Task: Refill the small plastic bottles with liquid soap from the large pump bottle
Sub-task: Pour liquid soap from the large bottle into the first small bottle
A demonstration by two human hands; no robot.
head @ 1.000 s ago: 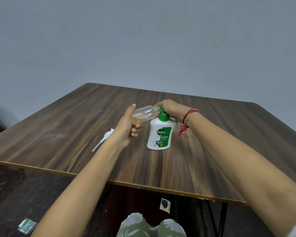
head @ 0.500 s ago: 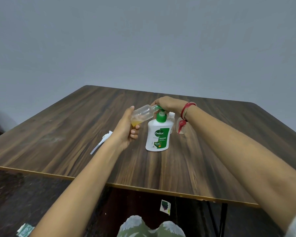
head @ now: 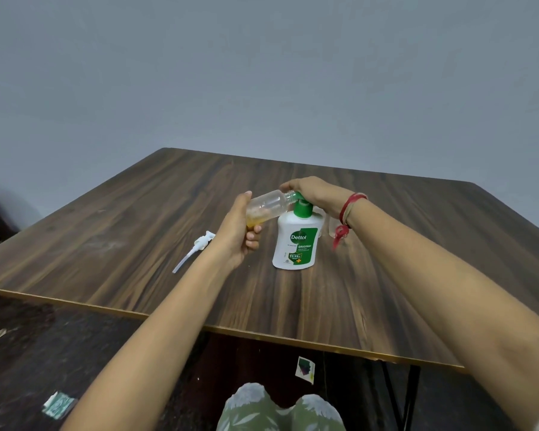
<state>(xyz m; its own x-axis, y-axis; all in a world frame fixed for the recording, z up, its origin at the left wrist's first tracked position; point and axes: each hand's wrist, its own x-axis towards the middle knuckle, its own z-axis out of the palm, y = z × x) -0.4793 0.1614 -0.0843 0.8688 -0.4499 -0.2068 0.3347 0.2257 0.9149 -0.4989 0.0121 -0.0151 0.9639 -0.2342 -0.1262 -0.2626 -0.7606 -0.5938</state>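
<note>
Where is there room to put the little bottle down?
Bare wood lies between the Dettol bottle and the table's near edge, left of the loose white pump, and along the far side. Crowded around that bottle, where the left hand holds the small bottle and the right hand grips it.

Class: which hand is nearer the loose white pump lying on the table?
Left. The left hand is just right of the white pump; the right hand is farther right, on top of the Dettol bottle.
</note>
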